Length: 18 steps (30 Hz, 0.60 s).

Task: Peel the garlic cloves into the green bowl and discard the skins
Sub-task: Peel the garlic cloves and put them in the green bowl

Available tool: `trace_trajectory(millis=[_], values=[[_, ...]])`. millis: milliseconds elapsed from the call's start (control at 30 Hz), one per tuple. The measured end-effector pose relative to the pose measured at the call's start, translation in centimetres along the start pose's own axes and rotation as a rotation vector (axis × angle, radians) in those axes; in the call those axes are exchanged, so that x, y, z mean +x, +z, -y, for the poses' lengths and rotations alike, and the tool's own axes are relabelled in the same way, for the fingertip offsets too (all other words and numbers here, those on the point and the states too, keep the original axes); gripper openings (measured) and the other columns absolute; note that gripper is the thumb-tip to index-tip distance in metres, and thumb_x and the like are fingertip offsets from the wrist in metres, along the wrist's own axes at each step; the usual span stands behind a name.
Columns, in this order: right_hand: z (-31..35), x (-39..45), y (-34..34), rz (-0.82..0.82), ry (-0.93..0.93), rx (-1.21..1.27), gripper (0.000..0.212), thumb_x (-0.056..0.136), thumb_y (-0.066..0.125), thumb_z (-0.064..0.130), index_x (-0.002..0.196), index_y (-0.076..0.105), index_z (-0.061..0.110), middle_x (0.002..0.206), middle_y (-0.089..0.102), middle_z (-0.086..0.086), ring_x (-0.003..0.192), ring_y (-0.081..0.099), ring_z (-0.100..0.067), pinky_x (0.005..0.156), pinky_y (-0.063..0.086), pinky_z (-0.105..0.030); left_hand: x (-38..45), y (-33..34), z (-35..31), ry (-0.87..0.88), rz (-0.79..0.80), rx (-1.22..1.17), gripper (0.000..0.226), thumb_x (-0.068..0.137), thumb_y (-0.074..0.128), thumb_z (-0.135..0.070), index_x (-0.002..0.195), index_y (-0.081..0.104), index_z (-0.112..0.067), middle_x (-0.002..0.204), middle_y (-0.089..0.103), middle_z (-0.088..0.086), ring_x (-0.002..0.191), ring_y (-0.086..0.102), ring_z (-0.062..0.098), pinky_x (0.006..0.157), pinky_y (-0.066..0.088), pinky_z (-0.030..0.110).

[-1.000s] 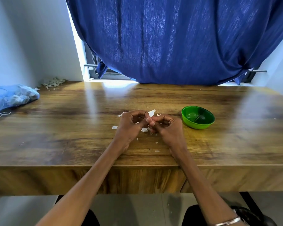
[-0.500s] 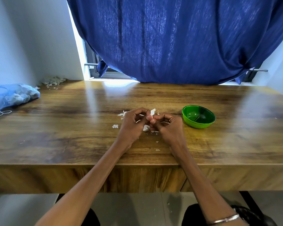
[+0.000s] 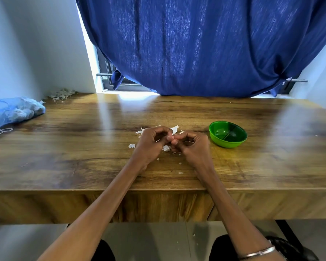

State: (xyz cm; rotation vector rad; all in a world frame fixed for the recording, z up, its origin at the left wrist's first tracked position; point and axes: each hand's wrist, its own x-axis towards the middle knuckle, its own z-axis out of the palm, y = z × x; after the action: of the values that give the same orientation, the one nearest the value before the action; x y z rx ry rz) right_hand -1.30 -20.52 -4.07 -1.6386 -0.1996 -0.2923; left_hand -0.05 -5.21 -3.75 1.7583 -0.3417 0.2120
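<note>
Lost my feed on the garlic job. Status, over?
Left hand and right hand both pinching one clove between fingertips, mostly hidden. Skins scattered around hands. Green bowl to the right, path clear.

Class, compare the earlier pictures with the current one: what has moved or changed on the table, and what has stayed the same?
Almost nothing moved. The left hand and right hand stay fingertip to fingertip over the garlic skins, still working at something small between them; the clove itself is hidden. The green bowl and blue mesh bag stayed put.
</note>
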Motion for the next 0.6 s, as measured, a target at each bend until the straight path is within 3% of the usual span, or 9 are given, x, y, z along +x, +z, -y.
trace_trajectory(millis=[300, 433, 600], values=[[0.26, -0.09, 0.27, -0.048, -0.02, -0.032, 0.008, 0.083, 0.078, -0.003, 0.085, 0.075, 0.004, 0.08, 0.077, 0.0, 0.071, 0.076, -0.019, 0.068, 0.064, -0.033, -0.37, 0.56, -0.25, 0.038, -0.135, -0.033, 0.004, 0.088, 0.074, 0.001, 0.087, 0.073, -0.002, 0.084, 0.077, 0.003, 0.085, 0.075, 0.016, 0.086, 0.062, 0.038], [0.4, -0.18, 0.38, -0.064, -0.041, -0.066, 0.014, 0.083, 0.079, 0.0, 0.082, 0.075, 0.013, 0.08, 0.077, 0.002, 0.07, 0.076, -0.018, 0.067, 0.064, -0.032, -0.35, 0.75, -0.24, 0.039, -0.18, -0.026, 0.008, 0.086, 0.076, 0.0, 0.082, 0.075, -0.008, 0.083, 0.078, 0.003, 0.083, 0.075, 0.017, 0.085, 0.061, 0.034], [0.34, -0.28, 0.3, -0.038, -0.049, -0.089, 0.018, 0.082, 0.079, -0.002, 0.082, 0.075, 0.015, 0.079, 0.077, 0.002, 0.072, 0.076, -0.016, 0.068, 0.063, -0.031, -0.31, 0.38, -0.33, 0.037, -0.13, -0.001, 0.013, 0.086, 0.074, 0.004, 0.082, 0.073, -0.008, 0.083, 0.075, -0.002, 0.085, 0.074, 0.016, 0.083, 0.061, 0.034]])
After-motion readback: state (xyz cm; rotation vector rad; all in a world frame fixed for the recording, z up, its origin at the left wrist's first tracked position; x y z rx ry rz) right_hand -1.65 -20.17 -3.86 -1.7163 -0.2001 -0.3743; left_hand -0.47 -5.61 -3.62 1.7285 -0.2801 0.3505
